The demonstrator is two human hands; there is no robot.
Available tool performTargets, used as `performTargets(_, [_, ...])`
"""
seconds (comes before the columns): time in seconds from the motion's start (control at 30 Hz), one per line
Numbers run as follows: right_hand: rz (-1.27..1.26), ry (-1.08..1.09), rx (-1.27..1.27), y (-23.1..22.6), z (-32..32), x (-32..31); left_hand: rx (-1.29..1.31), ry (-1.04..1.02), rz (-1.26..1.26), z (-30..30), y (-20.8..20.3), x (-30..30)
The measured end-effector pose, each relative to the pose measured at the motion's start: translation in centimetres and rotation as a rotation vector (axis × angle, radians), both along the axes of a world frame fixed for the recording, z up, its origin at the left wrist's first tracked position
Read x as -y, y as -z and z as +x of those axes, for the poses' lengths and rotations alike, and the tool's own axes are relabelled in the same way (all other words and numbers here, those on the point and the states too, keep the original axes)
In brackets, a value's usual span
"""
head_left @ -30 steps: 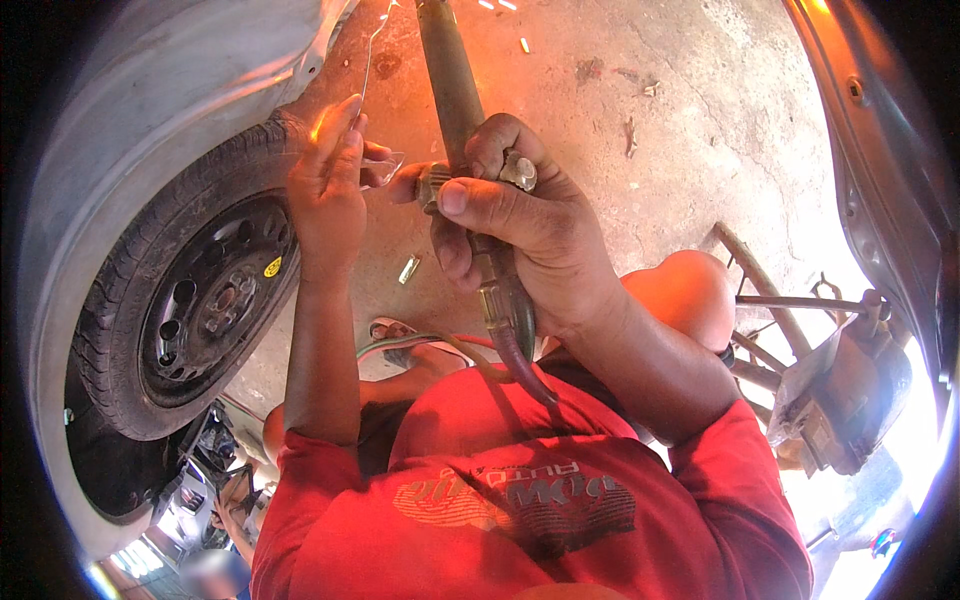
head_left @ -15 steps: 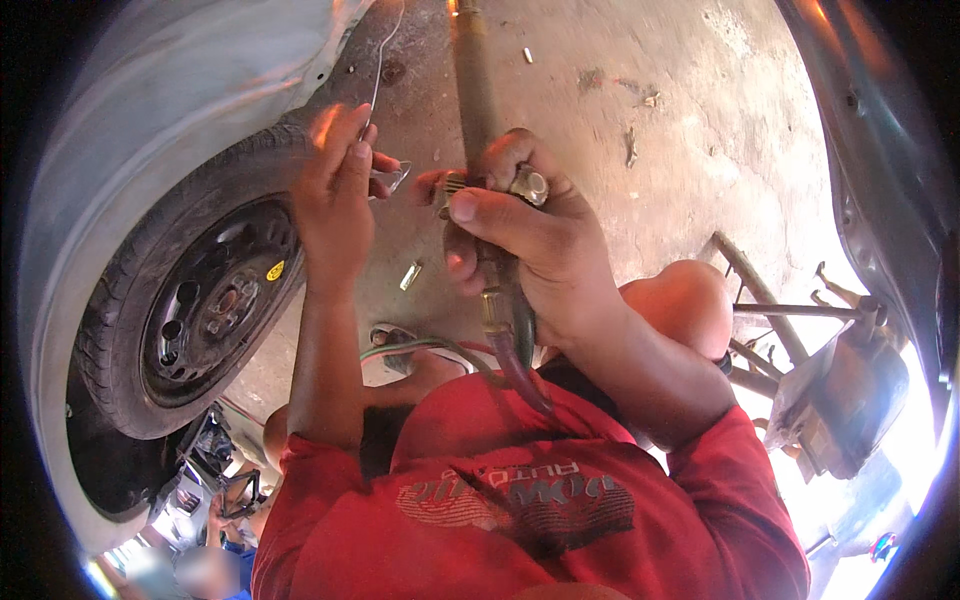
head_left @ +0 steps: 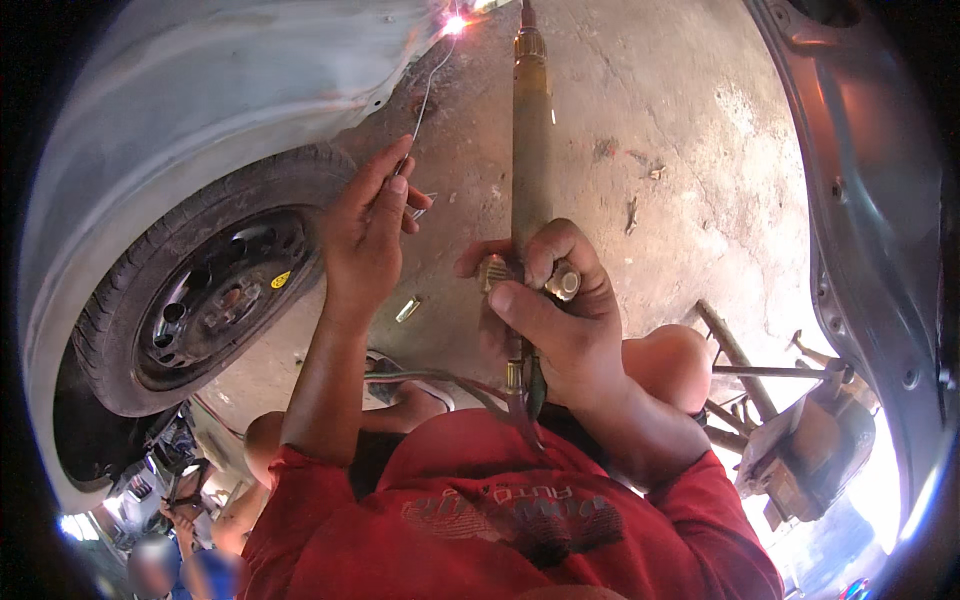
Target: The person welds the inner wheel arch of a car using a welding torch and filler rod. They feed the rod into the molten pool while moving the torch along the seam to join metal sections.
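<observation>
My right hand (head_left: 572, 325) is wrapped round the brass gas welding torch (head_left: 531, 150), thumb and fingers at its valve knobs. The torch points away from me, and its tip runs out past the upper edge. My left hand (head_left: 368, 225) pinches a thin filler wire (head_left: 428, 95). The wire's far end meets a bright glowing spot (head_left: 455, 24) at the lower edge of the pale car body panel (head_left: 250, 85). A bent loop of wire shows beside my left fingers.
A car wheel (head_left: 130, 290) stands at the left under the panel. Hoses (head_left: 445, 376) run by my legs. A small shiny piece (head_left: 408, 309) lies on the concrete floor (head_left: 700, 170). At the right are a dark body panel (head_left: 870, 190) and a metal stand (head_left: 740, 350). Another person (head_left: 185, 525) is at lower left.
My right hand and the torch have shifted down and to the right in the picture. My left hand has shifted slightly the same way. The bright glow at the wire's end is now in view.
</observation>
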State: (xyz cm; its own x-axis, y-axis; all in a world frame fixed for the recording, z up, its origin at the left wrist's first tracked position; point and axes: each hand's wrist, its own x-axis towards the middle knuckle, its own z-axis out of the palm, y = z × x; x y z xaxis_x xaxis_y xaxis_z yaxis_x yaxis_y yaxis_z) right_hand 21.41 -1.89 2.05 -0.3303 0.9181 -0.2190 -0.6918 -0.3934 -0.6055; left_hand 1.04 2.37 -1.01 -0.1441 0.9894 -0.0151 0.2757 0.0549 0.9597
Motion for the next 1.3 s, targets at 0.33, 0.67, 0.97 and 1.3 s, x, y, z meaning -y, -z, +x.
performTargets(0.33, [0.016, -0.101, -0.07, -0.4, 0.3, 0.0, 0.041, 0.016, 0.014, -0.3, 0.0, -0.2])
performTargets(0.67, [0.015, -0.063, -0.097, -0.8, -0.2, 0.3, 0.045, 0.016, 0.005, -0.5, -0.1, -0.1])
performTargets(0.97, [0.033, -0.035, -0.086, -0.7, -0.2, 0.3, 0.079, 0.023, 0.024, -0.6, 0.3, -0.2])
performTargets(1.3, [0.006, -0.043, -0.06, -0.8, -0.2, 0.5, 0.083, 0.036, 0.016, -0.7, 0.0, -0.1])
